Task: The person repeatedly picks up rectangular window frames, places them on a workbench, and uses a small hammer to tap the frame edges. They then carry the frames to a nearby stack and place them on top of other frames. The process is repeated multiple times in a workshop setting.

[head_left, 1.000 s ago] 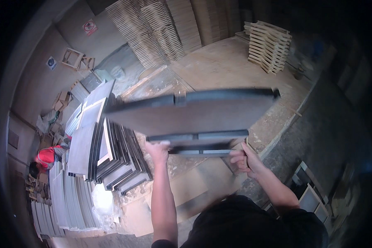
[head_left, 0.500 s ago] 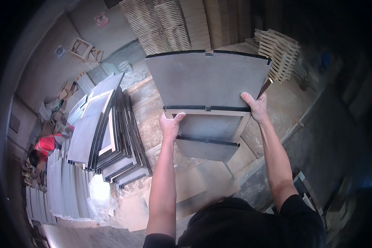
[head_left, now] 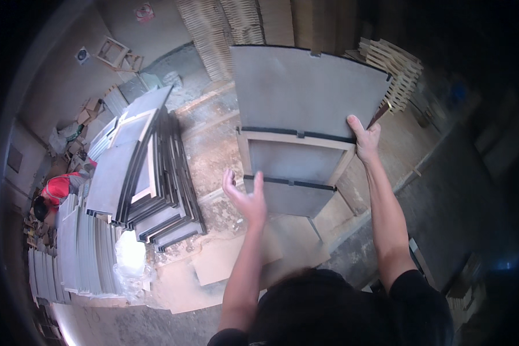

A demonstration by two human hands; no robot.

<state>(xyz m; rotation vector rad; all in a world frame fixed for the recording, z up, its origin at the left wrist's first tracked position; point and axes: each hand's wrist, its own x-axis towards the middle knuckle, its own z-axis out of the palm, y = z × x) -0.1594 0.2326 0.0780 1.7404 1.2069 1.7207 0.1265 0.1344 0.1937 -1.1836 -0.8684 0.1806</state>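
Observation:
A large grey panel with black edging stands tilted in front of me, its lower part opening into a pale wooden frame with a recessed grey centre and a grey bottom strip. My right hand grips the panel's right edge, thumb on its face and fingers behind, hidden. Just beyond that hand a dark, narrow piece with a light tip sticks out; its kind is unclear. Off the panel's lower left corner my left hand is open, thumb and fingers spread, holding nothing.
Several similar grey panels lean in a stack at left, with grey boards and clear plastic nearby. A person in red bends at far left. Slatted wood is piled beyond the panel; cardboard sheets cover the floor.
My left hand has let go of the panel's left edge and moved lower, opening. The panel has shifted up and right, tilting slightly, still in my right hand.

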